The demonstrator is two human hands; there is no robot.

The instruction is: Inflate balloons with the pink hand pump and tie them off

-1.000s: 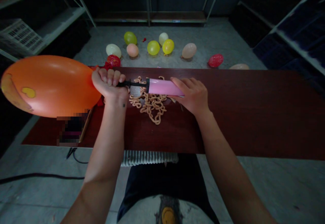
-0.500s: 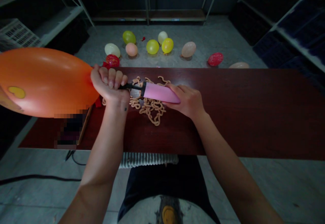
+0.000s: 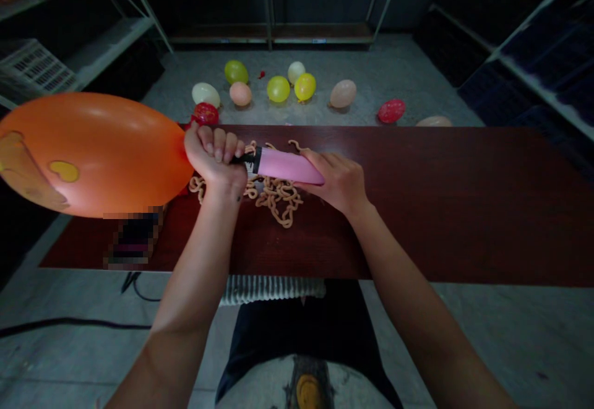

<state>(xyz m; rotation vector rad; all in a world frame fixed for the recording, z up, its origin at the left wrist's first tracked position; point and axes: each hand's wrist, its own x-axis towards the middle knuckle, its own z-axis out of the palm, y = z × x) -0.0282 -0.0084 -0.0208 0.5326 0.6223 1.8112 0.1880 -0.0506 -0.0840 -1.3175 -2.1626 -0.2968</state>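
A large orange balloon with a yellow-brown printed pattern swells out to the left of my left hand. That hand is closed around the balloon's neck and the black end of a hand balloon pump; the nozzle itself is hidden in the fist. Wrapped over the far end of the pump's pink barrel is my right hand. The pump lies almost level above the table, with only a short black stretch showing between fist and barrel. Beneath it is a heap of tan, cord-like twisted loops.
The dark red table spans the view. A blurred dark object lies at its left, partly under the balloon. Beyond, several small balloons, including a yellow one and a red one, rest on the floor before metal shelves.
My left hand and the orange balloon have moved right, toward my right hand. Less of the pump's black shaft shows now, so the pump is pushed further together.
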